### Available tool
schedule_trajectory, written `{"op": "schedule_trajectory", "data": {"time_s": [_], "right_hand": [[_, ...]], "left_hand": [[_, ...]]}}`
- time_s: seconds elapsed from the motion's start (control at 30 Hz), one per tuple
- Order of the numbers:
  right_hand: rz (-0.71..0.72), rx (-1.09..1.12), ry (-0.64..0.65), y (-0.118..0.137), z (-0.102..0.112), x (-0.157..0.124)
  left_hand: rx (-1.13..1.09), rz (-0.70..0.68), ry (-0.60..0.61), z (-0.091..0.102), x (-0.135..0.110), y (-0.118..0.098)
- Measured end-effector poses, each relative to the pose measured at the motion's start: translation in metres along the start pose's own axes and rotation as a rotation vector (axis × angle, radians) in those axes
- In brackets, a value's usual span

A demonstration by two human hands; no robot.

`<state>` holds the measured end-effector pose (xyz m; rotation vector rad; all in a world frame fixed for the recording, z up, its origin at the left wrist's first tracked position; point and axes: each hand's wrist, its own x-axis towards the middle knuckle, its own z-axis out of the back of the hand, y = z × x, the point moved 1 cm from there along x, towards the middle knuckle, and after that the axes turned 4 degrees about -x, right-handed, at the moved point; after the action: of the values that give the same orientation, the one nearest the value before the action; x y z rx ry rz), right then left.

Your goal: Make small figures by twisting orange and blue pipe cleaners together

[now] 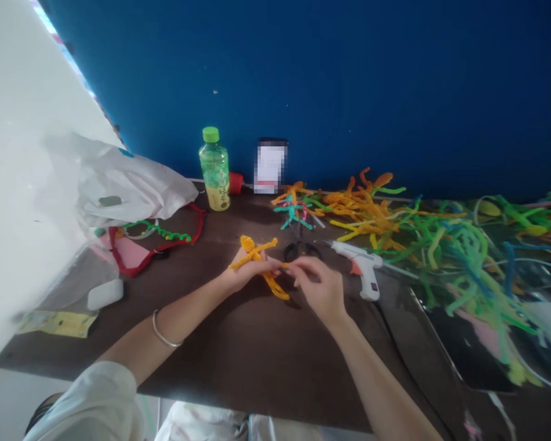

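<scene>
An orange-yellow pipe cleaner figure (pixel 247 244), with a coiled head, two arms and long legs, is held above the dark table. My left hand (pixel 252 269) is closed round its body, the thumb pressed across it. One leg hangs free below that hand. My right hand (pixel 319 286) pinches the end of another orange strand from the figure, thumb against fingertips. Just beyond my hands lie black-handled scissors (pixel 292 251), partly hidden. A white hot glue gun (pixel 363 269) rests to the right of my right hand.
Behind stand a green tea bottle (pixel 215 177) and a phone (pixel 270 166) against the blue wall. Small finished figures (pixel 292 211) and heaps of orange and green pipe cleaners (pixel 367 208) fill the right. A tablet (pixel 463 343) lies near right; a plastic bag (pixel 133 184) and white case (pixel 105 294) are left.
</scene>
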<state>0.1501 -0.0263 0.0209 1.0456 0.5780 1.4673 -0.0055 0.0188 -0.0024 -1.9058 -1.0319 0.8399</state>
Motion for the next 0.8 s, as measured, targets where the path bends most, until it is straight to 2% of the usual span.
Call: {"op": "schedule_trajectory", "data": {"time_s": [0.07, 0.17, 0.23, 0.3, 0.4, 0.53, 0.67, 0.8], "right_hand": [[0.217, -0.216, -0.017, -0.003, 0.002, -0.002], [0.475, -0.463, 0.056, -0.008, 0.006, -0.001], [0.591, -0.591, 0.104, -0.01, 0.008, 0.001], [0.667, -0.687, 0.099, -0.01, 0.009, 0.001], [0.716, -0.772, 0.053, -0.008, 0.009, 0.001], [0.681, -0.807, -0.014, -0.006, 0.005, 0.0], [0.672, -0.723, -0.065, -0.009, 0.002, -0.001], [0.665, -0.633, -0.046, -0.014, -0.002, -0.001]], "left_hand": [[-0.002, 0.003, 0.003, 0.001, 0.0, 0.0], [-0.02, 0.008, 0.001, 0.002, 0.001, 0.0], [-0.047, 0.021, -0.001, 0.003, 0.002, 0.0], [-0.068, 0.048, 0.002, 0.004, 0.002, 0.0], [-0.071, 0.072, 0.017, 0.005, 0.002, 0.001], [-0.067, 0.051, 0.019, 0.004, 0.001, -0.001], [-0.091, 0.038, 0.023, 0.002, 0.0, -0.002], [-0.068, 0.018, 0.006, 0.001, -0.001, -0.002]]}}
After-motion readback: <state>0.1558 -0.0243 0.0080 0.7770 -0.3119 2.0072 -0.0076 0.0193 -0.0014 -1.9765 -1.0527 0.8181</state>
